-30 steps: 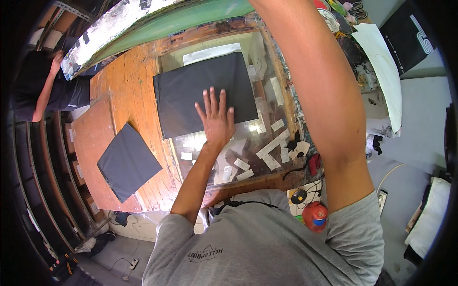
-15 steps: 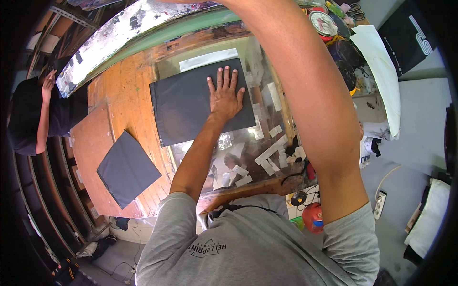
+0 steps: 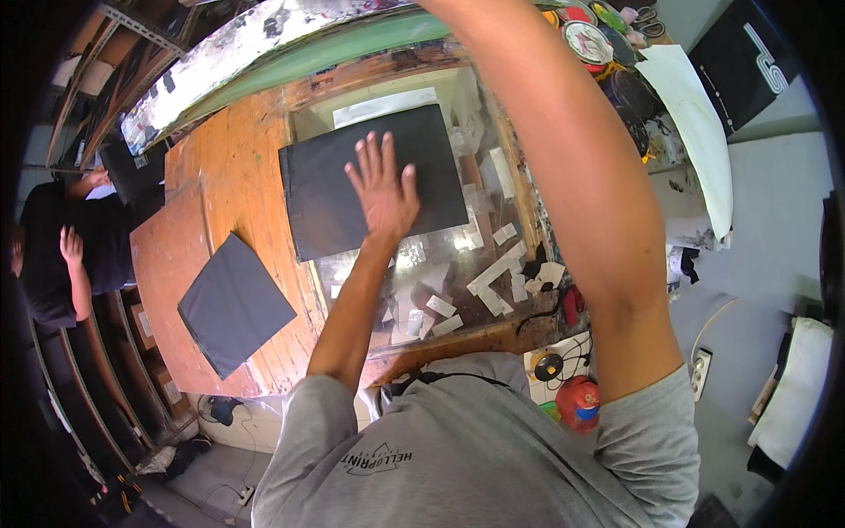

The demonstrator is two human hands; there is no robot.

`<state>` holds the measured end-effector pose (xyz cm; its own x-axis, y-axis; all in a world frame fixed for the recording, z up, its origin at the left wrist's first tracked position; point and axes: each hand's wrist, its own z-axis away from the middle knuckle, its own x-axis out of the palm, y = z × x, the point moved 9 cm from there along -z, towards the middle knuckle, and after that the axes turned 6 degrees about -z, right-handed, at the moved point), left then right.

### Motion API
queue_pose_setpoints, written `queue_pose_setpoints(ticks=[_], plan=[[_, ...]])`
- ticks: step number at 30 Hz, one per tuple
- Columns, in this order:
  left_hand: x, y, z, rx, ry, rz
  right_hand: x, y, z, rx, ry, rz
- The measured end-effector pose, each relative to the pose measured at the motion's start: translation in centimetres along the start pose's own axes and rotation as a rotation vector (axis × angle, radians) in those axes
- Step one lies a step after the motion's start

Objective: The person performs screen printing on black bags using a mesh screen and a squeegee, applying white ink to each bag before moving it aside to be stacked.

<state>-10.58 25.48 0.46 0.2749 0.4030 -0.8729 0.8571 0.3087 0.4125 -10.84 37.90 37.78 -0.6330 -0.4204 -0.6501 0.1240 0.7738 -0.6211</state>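
My left hand is over a flat black rectangular piece of fabric, fingers spread and nothing in them. The fingers are slightly blurred, and I cannot tell whether the palm touches the fabric. That piece lies on a glass panel set in the wooden table, beside a white strip along its far edge. My right arm reaches up and forward past the top edge, so the right hand is out of sight. A second black piece lies turned at an angle on the wood to the left.
Several pale tape scraps stick to the glass. Across the far side runs a raised, paint-stained frame with a green band. Paint tins and scissors stand at far right. A co-worker in black is beyond the table's left end.
My left hand has slid left across the black fabric from its right part toward the middle. My right hand has gone out at the top edge. The co-worker's arms have moved.
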Motion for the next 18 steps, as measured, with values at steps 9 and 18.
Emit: queue_pose_setpoints(ticks=[9, 18], plan=[[1.2, -1.1, 10.1, -0.005, -0.179, -0.226, -0.3, -0.7, 0.7, -0.003, -0.001, -0.048], [1.2, -1.8, 10.5, -0.026, -0.155, -0.286, 1.1, -1.8, 2.6, 0.122, -0.078, -0.054]])
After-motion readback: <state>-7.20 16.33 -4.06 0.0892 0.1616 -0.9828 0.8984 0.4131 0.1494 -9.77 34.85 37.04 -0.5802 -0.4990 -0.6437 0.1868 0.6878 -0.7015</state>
